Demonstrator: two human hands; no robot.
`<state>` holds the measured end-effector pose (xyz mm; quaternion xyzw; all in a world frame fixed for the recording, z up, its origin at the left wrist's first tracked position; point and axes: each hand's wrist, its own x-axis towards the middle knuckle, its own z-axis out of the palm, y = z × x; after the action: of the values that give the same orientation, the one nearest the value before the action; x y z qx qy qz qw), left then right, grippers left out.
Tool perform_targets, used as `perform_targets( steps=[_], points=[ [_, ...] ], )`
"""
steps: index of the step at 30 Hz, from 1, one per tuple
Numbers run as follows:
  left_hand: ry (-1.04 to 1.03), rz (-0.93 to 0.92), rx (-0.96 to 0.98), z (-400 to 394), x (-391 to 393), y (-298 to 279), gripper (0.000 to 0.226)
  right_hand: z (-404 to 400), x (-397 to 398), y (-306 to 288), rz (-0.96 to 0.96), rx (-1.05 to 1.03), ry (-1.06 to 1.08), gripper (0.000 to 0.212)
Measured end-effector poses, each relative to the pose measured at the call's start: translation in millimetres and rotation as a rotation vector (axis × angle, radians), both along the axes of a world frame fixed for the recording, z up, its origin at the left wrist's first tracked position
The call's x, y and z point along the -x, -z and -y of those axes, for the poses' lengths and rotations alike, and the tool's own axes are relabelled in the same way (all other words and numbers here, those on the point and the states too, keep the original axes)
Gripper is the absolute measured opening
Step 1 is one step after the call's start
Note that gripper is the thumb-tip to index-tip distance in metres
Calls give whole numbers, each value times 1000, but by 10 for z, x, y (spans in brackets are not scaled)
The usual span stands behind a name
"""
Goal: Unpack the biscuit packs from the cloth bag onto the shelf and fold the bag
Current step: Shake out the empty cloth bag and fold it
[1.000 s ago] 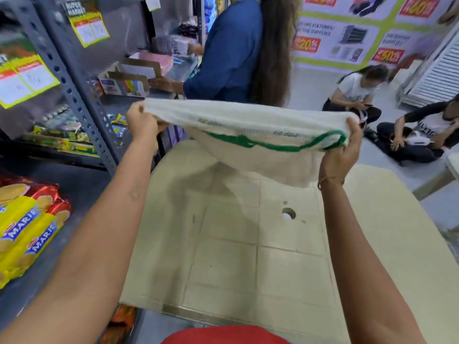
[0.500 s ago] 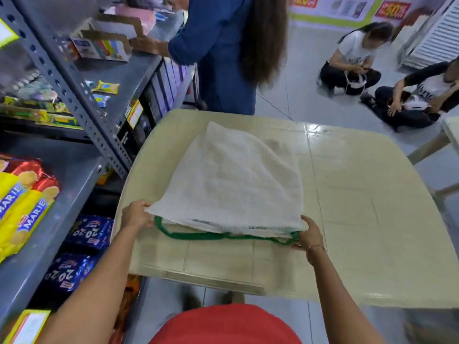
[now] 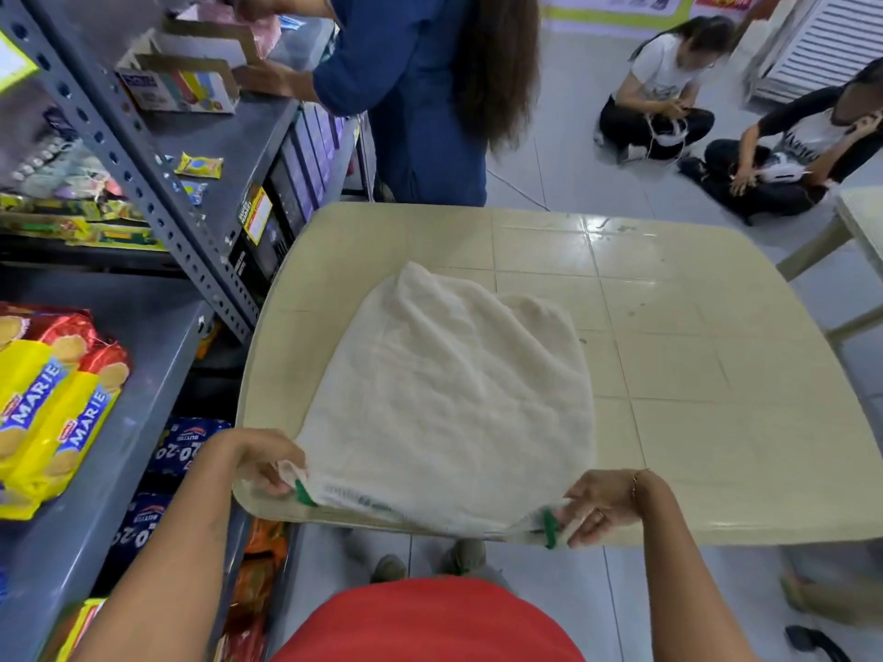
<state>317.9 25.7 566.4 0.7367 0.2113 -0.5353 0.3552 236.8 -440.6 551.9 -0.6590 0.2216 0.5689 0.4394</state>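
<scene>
The cream cloth bag [image 3: 449, 398] with green handles lies flat on the beige plastic table [image 3: 716, 375], its mouth at the near edge. My left hand [image 3: 260, 463] pinches the bag's near left corner. My right hand [image 3: 604, 506] pinches the near right corner by a green handle. Yellow and red Marie biscuit packs [image 3: 52, 403] lie on the grey shelf [image 3: 134, 422] to my left.
A person in blue [image 3: 415, 88] stands at the far end of the shelf rack, close to the table's far left corner. Two people [image 3: 664, 88] sit on the floor at the far right. Blue biscuit packs [image 3: 186, 446] fill the lower shelf. Another table's edge [image 3: 865, 217] shows right.
The bag went from held up in the air to lying flat on the table. Both hands then pulled its mouth edge back to the table's near edge.
</scene>
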Motion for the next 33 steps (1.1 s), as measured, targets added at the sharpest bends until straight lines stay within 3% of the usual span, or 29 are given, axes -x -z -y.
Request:
perform_targets(
  steps=[2,4,7,9,11,13,17,20,23,25,27,28,30,33],
  points=[
    [37,-28,81,42,-90,-11,34,-60,-21,7,139,17,67,29],
    [1,89,164,115,-253,-68,47,-91,-118,-48,245,-36,246,39],
    [-227,309,345,279,-615,-197,35,-102,-402,-184,437,-105,467,20],
    [-363,439,415,478,-893,-275,18,-73,-682,-253,541,-162,747,10],
    [-528,525,424,696,-1168,-310,6,-9,-963,-306,537,-275,1108,8],
    [-727,542,473,878,-1418,-322,9,56,-1212,-314,510,-361,1406,9],
    [-1031,595,568,1209,-1888,-228,28,202,-1731,-217,491,-486,1653,16],
    [-1027,611,553,1360,-2038,-124,52,232,-2012,-139,461,-428,1636,11],
    [-730,756,301,1479,-1986,-6,58,177,-2135,-33,516,-64,1406,30],
    [-438,1044,-24,1573,-1907,112,48,-33,-2140,14,750,329,1083,39],
    [-123,1149,-228,1639,-1798,296,53,-339,-2065,82,1019,504,785,37],
    [-54,1090,-288,1646,-1748,396,64,-446,-2006,138,1088,548,684,37],
    [-134,858,-344,1634,-1672,531,93,-473,-1893,272,1063,700,698,38],
    [-195,719,-433,1508,-1656,621,113,-253,-1689,441,718,1000,739,64]
  ],
)
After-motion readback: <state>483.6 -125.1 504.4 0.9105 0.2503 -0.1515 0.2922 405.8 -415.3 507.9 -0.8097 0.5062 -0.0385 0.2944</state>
